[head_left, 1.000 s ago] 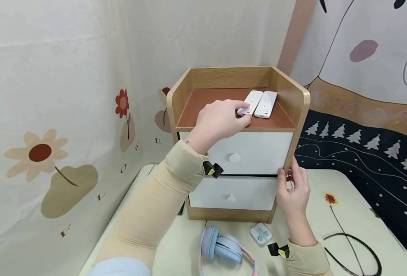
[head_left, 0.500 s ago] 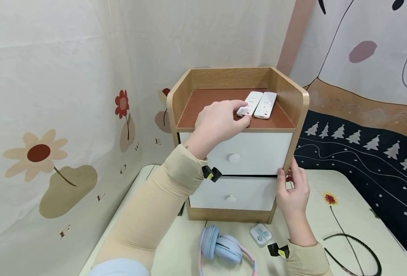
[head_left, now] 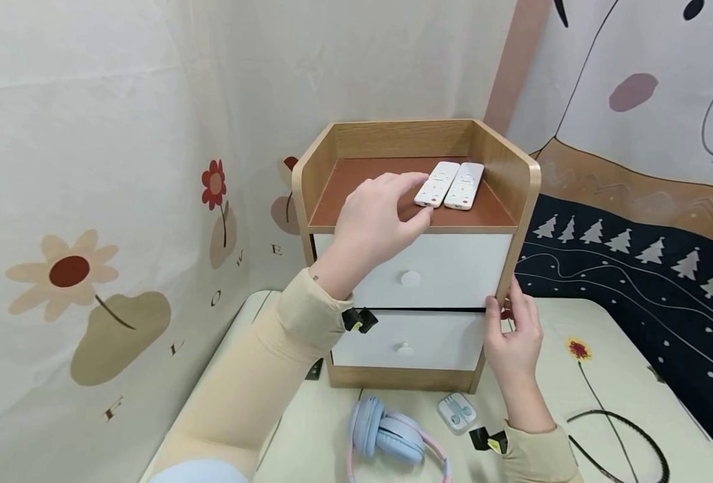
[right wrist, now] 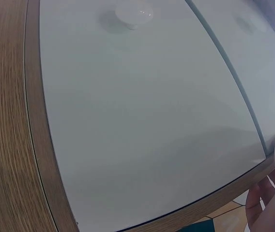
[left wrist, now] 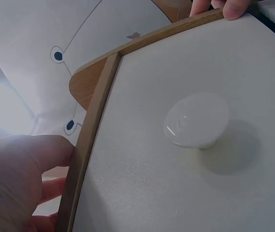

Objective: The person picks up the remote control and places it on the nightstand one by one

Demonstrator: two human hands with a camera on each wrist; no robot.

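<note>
Two bare hands are at a wood-grain cabinet (head_left: 401,139) with white drawer fronts; the left hand (head_left: 371,218) is over the front edge of the cabinet's top, thumb and index finger set wide apart, nothing held between them; both fingertips are close to a flat white oblong remote control (head_left: 437,184), at its left side and near end; whether they touch it cannot be told. The right hand (head_left: 516,335) grips the right side panel of the cabinet, thumb at the front edge, fingers around the outer side, level with the gap between the drawers.

The remote control lies button side up on the reddish-brown top panel (head_left: 362,188), right of the centre; a second flat white remote control (head_left: 464,186) lies just beside it, nearly parallel, on the side toward the right wall; a raised wooden rim bounds the panel at the left, rear and right. Below, the white upper drawer front (head_left: 453,268) carries a round white knob (head_left: 410,278); the white lower drawer front (head_left: 441,342) carries a matching knob; both drawers are closed.

In front of the cabinet, light-blue headphones with a pink band (head_left: 368,429) lie on the cream table cover (head_left: 308,429); a square white earphone case (head_left: 457,412) lies to their right; farther right is a thin dark curved band (head_left: 652,436), partly cut off by the picture's lower edge.
</note>
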